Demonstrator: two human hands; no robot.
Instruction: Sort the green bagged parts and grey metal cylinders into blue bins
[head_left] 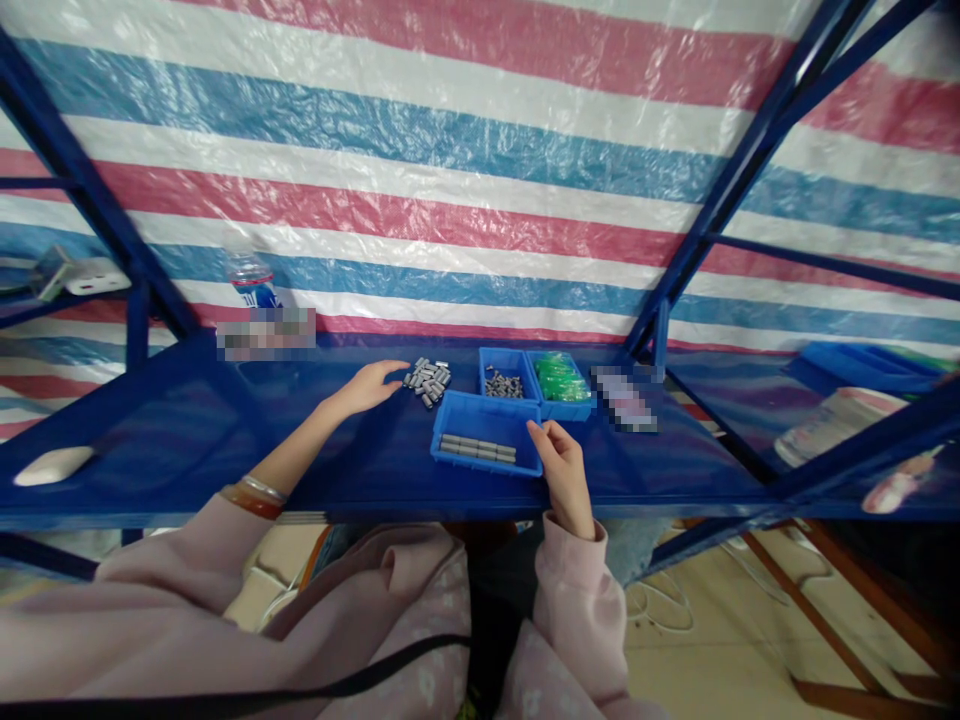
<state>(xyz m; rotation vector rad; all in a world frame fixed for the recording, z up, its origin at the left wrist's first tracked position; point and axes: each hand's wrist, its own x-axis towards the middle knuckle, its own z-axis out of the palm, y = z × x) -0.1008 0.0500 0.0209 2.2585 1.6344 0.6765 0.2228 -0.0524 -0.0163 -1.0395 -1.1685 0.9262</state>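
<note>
A pile of small grey metal cylinders (428, 380) lies on the blue table. My left hand (370, 388) reaches to the pile's left edge, thumb and fingers apart; I cannot tell whether the fingertips touch a cylinder. My right hand (561, 464) grips the right wall of a blue plastic bin (487, 408) near the table's front. Inside that bin, grey cylinders (480, 449) lie in neat rows along the front wall. Behind it stands a blue bin (504, 357) of small dark metal parts (504, 384). Beside that, another blue bin (568, 409) holds green plastic-wrapped items (561, 378).
A water bottle (253, 282) stands at the back left, near a blurred-out object (266, 335). A white computer mouse (54, 466) lies far left. Another blurred flat object (624, 398) is right of the bins. Blue metal frame posts (694, 235) rise on both sides before a striped sheet (420, 180).
</note>
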